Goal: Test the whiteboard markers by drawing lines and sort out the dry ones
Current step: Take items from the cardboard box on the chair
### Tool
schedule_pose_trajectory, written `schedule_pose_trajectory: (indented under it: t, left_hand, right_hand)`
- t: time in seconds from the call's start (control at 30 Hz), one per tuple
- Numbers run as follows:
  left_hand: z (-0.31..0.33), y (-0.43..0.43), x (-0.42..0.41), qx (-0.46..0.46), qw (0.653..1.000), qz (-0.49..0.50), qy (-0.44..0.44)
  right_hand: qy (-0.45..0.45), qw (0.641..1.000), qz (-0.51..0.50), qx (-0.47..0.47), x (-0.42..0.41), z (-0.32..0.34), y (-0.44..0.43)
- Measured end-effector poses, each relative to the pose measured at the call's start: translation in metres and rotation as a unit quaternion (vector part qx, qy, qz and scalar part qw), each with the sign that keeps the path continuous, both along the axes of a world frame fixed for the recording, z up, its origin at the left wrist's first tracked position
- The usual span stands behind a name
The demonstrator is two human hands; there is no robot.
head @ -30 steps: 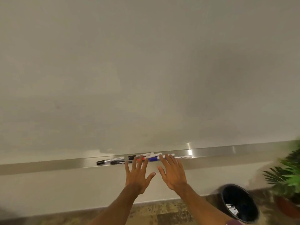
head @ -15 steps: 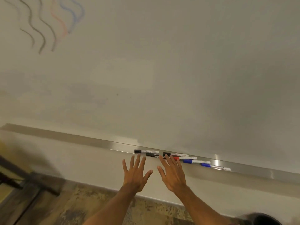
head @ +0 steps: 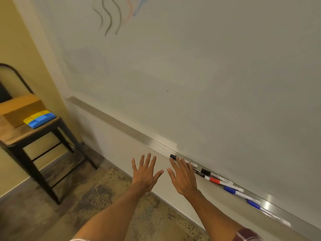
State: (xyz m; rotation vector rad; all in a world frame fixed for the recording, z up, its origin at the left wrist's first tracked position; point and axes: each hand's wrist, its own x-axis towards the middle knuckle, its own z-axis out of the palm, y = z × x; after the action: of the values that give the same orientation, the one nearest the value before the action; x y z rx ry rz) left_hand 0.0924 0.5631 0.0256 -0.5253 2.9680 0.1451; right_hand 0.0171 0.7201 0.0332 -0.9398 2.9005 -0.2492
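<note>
Several whiteboard markers lie in a row on the metal tray (head: 121, 126) under the whiteboard (head: 208, 75): black-capped ones (head: 205, 172), a red-capped one (head: 215, 180) and two blue-capped ones (head: 229, 190). My left hand (head: 145, 173) is held out flat with fingers spread, below the tray and holding nothing. My right hand (head: 184, 177) is also flat and spread, its fingertips at the leftmost black marker (head: 173, 157), partly covering the markers. Wavy black, red and blue test lines (head: 118, 14) show at the top of the board.
A black-framed wooden stool (head: 26, 134) stands at the left against a yellow wall, carrying a cardboard box (head: 19, 108) and a blue and yellow eraser (head: 40, 118). Patterned floor lies below my arms.
The view has swung left: the bin and plant are gone, the stool and the drawn lines have come into sight. Both hands stay spread and empty near the markers.
</note>
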Motion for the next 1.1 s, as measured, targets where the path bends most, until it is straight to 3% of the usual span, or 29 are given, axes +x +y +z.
schedule_pose_trajectory:
  t: [0.4,1.1]
  left_hand:
    - [0.011,-0.091,0.038,-0.008,0.988,0.152,-0.007]
    - [0.030,-0.393,0.135,0.019,0.955,0.296,0.011]
  right_hand:
    - [-0.009,0.990,0.140,0.021,0.000,-0.001,-0.120]
    - [-0.008,0.959,0.283,-0.022,0.059,0.012,-0.463]
